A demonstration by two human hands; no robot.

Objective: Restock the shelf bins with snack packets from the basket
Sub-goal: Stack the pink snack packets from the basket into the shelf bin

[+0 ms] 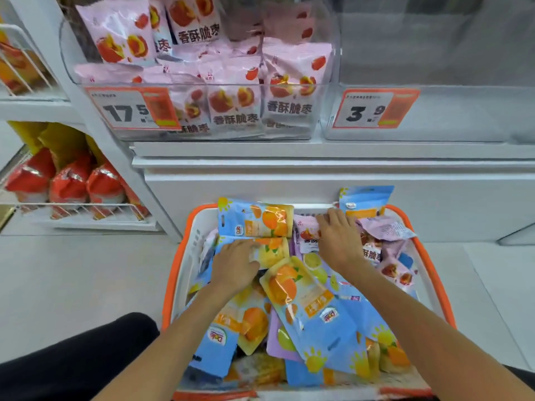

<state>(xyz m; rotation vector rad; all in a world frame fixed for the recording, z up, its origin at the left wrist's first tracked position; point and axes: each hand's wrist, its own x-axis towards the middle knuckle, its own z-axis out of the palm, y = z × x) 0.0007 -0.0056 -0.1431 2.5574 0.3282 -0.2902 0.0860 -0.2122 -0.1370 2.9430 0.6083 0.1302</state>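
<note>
1. Basket (428, 261): white with orange rim, on the floor against the shelf base, packed with snack packets.
2. Contents: mostly blue packets (312, 308) with orange-fruit print, lying flat and overlapping across the left and centre. Pink packets (373, 250) with red fruit print are bunched at the far right corner. A few purple ones are partly buried.
3. Left hand (236, 266): palm down on the blue packets at the far left side of the basket, fingers reaching forward over a yellow-blue packet. Can't tell whether it is pinching anything; fingertips are blurred.
4. Right hand (337, 238): palm down over the pink packets near the far rim, fingers spread and lying on one. Grip not clear, no obvious pinch.
5. Left shelf bin (69, 68): clear plastic, about full of matching pink packets, price tag (131, 110) reads 17.5.
6. Right shelf bin (434, 117): clear, just beside it on the same shelf, tag (373, 110) reads 3.9. Contents not discernible through the glare.
7. Wire racks (86, 209) at far left hold red and yellow bags.
</note>
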